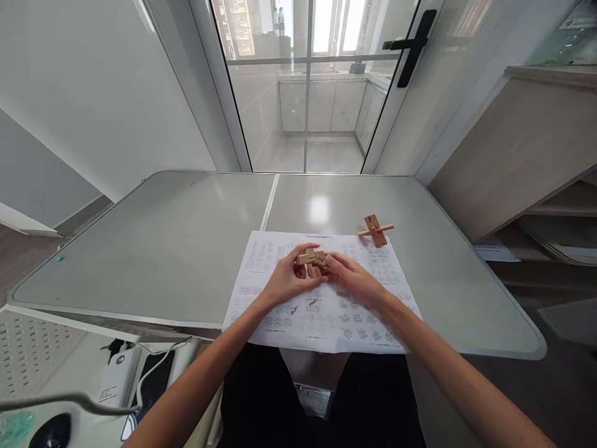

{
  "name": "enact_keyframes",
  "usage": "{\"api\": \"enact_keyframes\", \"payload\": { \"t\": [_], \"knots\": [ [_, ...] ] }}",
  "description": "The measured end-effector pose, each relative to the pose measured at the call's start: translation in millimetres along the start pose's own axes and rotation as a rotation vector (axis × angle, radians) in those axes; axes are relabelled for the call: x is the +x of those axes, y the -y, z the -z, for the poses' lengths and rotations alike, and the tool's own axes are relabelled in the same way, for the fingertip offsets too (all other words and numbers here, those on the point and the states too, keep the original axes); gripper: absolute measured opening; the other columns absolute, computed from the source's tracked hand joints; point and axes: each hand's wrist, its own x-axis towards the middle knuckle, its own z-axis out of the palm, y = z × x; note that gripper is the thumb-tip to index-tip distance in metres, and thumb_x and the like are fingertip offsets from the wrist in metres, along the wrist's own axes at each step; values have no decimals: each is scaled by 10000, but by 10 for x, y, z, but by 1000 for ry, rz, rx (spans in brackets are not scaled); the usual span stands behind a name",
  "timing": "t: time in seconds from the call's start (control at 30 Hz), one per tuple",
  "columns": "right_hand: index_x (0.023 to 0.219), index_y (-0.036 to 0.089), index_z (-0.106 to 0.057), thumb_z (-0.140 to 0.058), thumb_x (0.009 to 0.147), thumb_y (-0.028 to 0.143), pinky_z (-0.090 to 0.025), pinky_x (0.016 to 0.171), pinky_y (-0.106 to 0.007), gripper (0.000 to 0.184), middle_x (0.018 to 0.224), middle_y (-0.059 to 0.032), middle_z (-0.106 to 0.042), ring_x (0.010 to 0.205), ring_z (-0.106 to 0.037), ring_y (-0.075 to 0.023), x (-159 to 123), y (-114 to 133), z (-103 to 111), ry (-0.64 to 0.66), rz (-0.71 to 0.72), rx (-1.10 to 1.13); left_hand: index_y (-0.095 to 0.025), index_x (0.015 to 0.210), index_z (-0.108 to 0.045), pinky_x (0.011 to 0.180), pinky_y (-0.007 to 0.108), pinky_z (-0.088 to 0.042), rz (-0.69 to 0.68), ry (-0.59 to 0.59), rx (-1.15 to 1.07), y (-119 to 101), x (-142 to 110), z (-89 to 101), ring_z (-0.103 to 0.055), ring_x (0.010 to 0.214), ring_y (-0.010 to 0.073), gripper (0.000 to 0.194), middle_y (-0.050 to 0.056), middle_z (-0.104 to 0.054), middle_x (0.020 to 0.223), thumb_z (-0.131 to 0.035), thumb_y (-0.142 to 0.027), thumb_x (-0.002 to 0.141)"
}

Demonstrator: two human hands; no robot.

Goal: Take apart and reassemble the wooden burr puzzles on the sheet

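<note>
Between my two hands is a wooden burr puzzle (311, 259) made of interlocking notched blocks, held over a printed sheet. My left hand (288, 277) curls around its left side, thumb below and fingers above. At its right side, my right hand (351, 275) has its fingertips pressed against a block with a dark mark on it. The instruction sheet (289, 333) lies under both hands, covered in small line diagrams. Beyond my right hand, a second wooden puzzle (375, 230), a flat marked piece crossed by a thin rod, rests at the sheet's upper right edge.
The grey table (140, 249) has a seam across its top. A glass door (305, 112) with a black handle (415, 45) stands behind it. Wooden shelves (522, 143) rise at the right. At lower left are a cable (84, 401), a white box (120, 376) and a black mouse (52, 430).
</note>
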Motion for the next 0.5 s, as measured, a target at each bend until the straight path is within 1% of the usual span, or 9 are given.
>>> {"api": "enact_keyframes", "payload": {
  "t": [0.1, 0.27, 0.43, 0.5],
  "knots": [
    [1247, 280, -742, -650, 1004, 580, -520, 1142, -468, 397, 1293, -79, -759, 1232, -706, -279, -8, 18, -5, 30, -14, 17, -276, 1403, -592, 652, 255, -480, -26, 28, 3, -23, -8, 1, -558, 723, 117, 687, 24, -678, 997, -879, -452, 804],
    [1278, 265, -738, -658, 994, 528, -529, 1121, -489, 396, 1249, -87, -777, 1233, -705, -298, -14, 32, 2, 50, -17, 32, -271, 1402, -597, 629, 241, -456, -48, 54, 22, -46, -19, -5, -497, 682, 97, 666, -5, -642, 939, -871, -425, 814],
    [1350, 270, -718, -648, 997, 457, -523, 1120, -513, 406, 1305, -90, -751, 1249, -693, -307, -22, 36, 24, 108, 12, -32, -275, 1412, -590, 593, 233, -429, -62, 79, 26, -51, -26, -12, -462, 649, 95, 670, -18, -612, 875, -856, -462, 827],
    [1342, 268, -729, -651, 989, 438, -513, 1133, -516, 399, 1308, -88, -748, 1250, -687, -311, -26, 46, 32, 120, 9, -64, -278, 1416, -591, 588, 231, -429, -67, 85, 24, -50, -28, -11, -459, 644, 94, 674, -19, -606, 866, -853, -476, 827]
  ]
}}
